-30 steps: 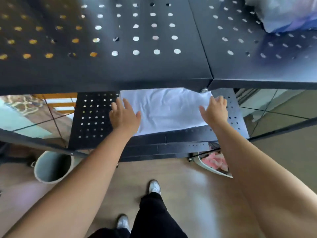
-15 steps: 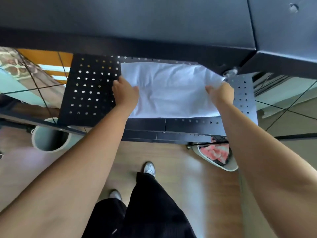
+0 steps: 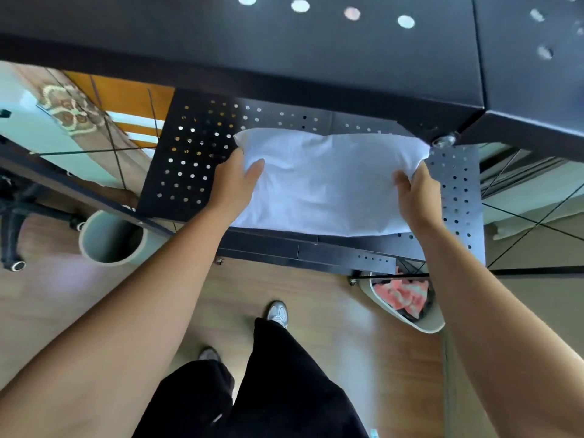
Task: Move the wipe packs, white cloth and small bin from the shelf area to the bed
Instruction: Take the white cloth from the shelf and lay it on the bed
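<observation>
A white cloth (image 3: 328, 181) is spread over the lower black perforated shelf (image 3: 189, 159). My left hand (image 3: 235, 184) grips its left edge, thumb on top. My right hand (image 3: 417, 191) pinches its right edge, where the fabric is bunched upward. The far edge of the cloth is lifted and folded toward me. A small pale grey bin (image 3: 110, 238) stands on the floor left of the shelf, below a dark rail. No wipe packs are in view.
The black upper shelf (image 3: 284, 58) overhangs the lower one close above my hands. A cream basket (image 3: 407, 301) with pink fabric sits on the wooden floor at the right. A chair base with castors (image 3: 14, 241) stands far left. My legs and shoes are below.
Both hands have closed on the cloth's side edges. The cloth has been drawn toward me and its far edge has come off the shelf and bunched.
</observation>
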